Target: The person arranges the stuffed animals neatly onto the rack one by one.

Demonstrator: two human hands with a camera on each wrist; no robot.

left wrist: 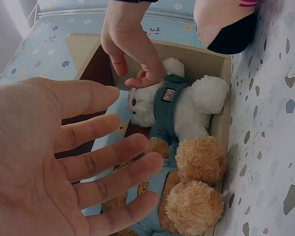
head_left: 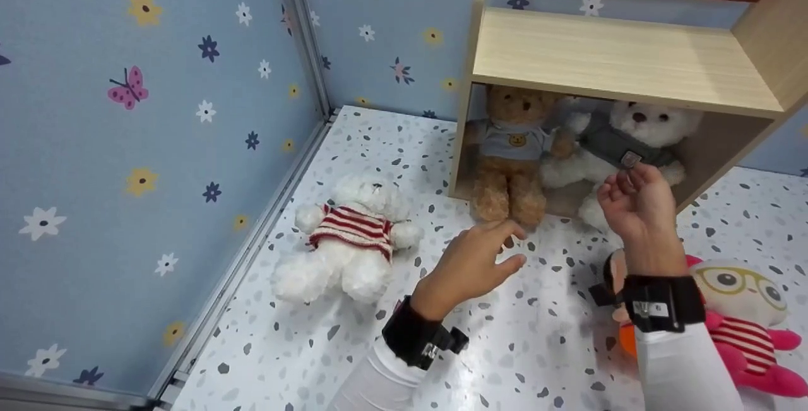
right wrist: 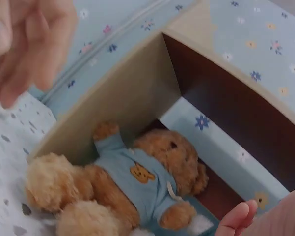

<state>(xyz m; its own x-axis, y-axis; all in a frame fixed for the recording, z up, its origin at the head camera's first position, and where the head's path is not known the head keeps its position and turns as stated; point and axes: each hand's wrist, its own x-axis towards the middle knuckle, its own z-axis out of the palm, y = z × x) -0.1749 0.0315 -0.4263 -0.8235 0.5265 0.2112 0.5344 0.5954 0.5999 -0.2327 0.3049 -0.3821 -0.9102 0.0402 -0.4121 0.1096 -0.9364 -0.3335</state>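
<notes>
My left hand (head_left: 486,253) hovers open, fingers spread, over the speckled floor just in front of a brown teddy bear in a light blue shirt (head_left: 510,165). That bear sits in the lower compartment of a wooden shelf (head_left: 618,57), beside a white bear in a grey sweater (head_left: 631,139). My right hand (head_left: 631,199) is raised in front of the white bear with loosely curled fingers holding nothing. The left wrist view shows my left palm (left wrist: 64,162), my right hand (left wrist: 132,49) close to the white bear (left wrist: 186,108), and the brown bear (left wrist: 191,187). The right wrist view shows the brown bear (right wrist: 137,177).
A white bear in a red-striped sweater (head_left: 353,240) lies on the floor at the left, near the flowered blue wall (head_left: 158,146). A pink doll with glasses (head_left: 745,310) lies at the right under my right forearm. The shelf's upper board is bare.
</notes>
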